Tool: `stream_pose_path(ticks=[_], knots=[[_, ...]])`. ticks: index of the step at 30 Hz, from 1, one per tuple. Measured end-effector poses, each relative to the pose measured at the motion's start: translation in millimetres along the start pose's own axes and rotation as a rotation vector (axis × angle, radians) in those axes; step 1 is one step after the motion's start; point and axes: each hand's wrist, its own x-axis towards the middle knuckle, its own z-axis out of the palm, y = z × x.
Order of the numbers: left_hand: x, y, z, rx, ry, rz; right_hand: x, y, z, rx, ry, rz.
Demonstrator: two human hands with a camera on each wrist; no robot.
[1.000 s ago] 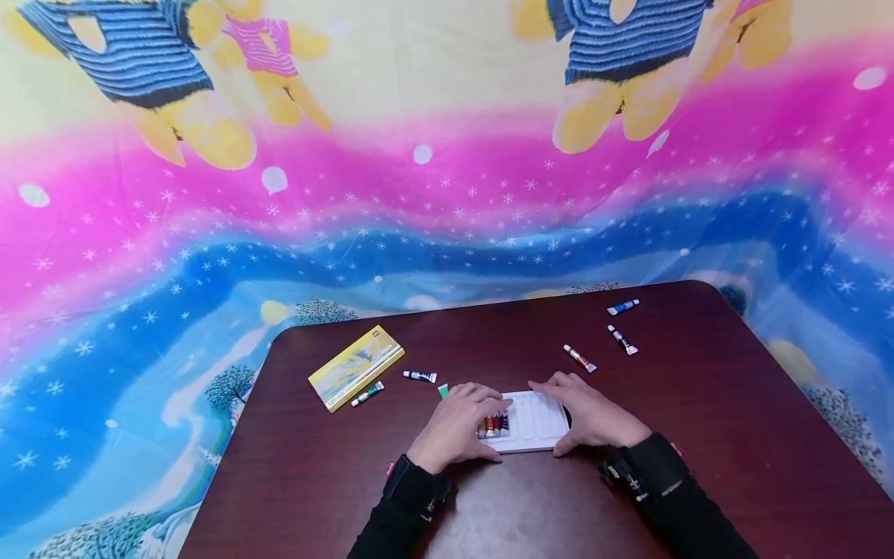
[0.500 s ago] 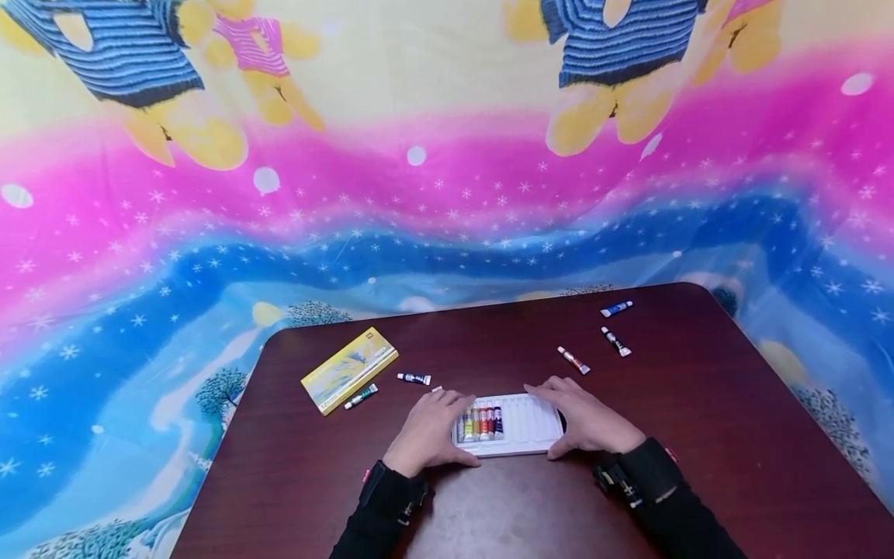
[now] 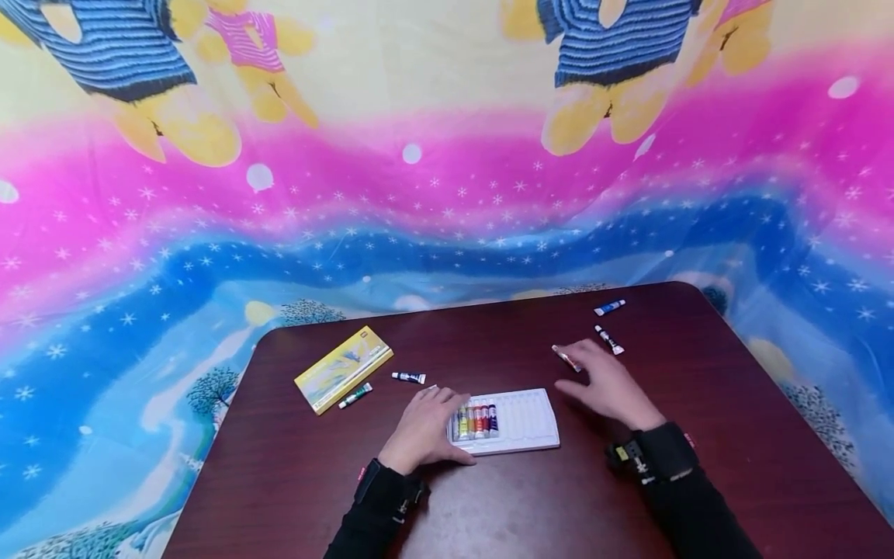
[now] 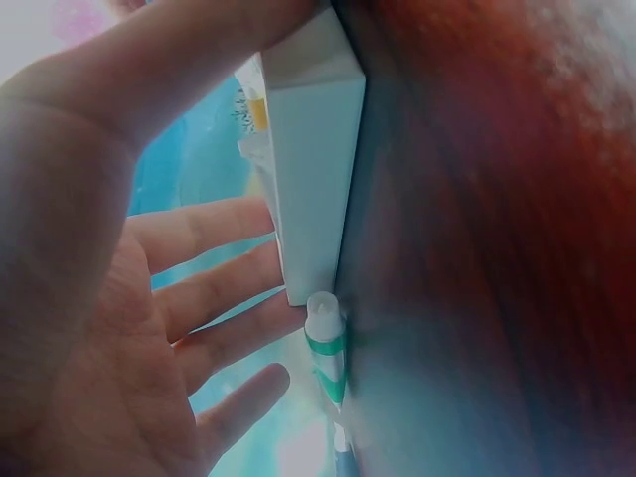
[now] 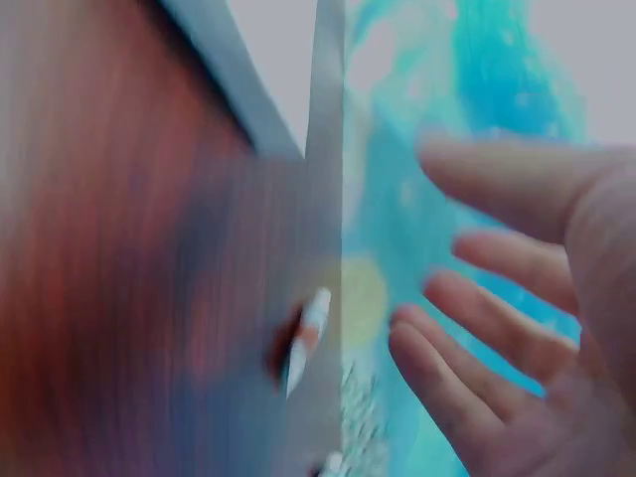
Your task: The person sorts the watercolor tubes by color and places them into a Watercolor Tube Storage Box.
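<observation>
A white plastic tray (image 3: 529,421) lies on the table, with several small paint tubes (image 3: 476,421) side by side in its left part. My left hand (image 3: 421,428) holds the tray's left end, thumb at the near edge and fingers at the far edge. In the left wrist view, a green-banded paint tube (image 4: 326,350) lies beside the fingertips. My right hand (image 3: 609,386) is over the table right of the tray, fingers extended and blurred. Nearest to it is an orange-and-white paint tube (image 3: 566,359), which shows apart from the fingers in the right wrist view.
A blue tube (image 3: 610,307) and a black-labelled tube (image 3: 608,340) lie at the back right. To the left are a yellow box (image 3: 344,369), a green tube (image 3: 355,396) and a dark tube (image 3: 408,378). A printed cloth (image 3: 419,194) hangs behind the table.
The tray and left hand shifted left, uncovering the tubes in the tray. My right hand then let go of the tray's right end and moved up and right to the orange-and-white tube.
</observation>
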Motion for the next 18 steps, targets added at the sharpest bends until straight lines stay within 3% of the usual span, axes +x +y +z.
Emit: stream_pose_path(ticks=[3,6,10,18], knots=[[-0.3,-0.6,0.3,-0.001,-0.004,0.000,8,25,-9,0.021,0.122,0.079],[-0.9,-1.1,-0.3,0.001,-0.004,-0.002,15,48,-19,0.017,0.169,0.152],[-1.6,-1.4,-1.2,-0.004,0.001,0.001,27,72,-31,-0.049,0.135,0.216],[0.7,-2.2,2.8,-0.002,0.003,0.009,53,105,-42,-0.153,-0.015,0.281]])
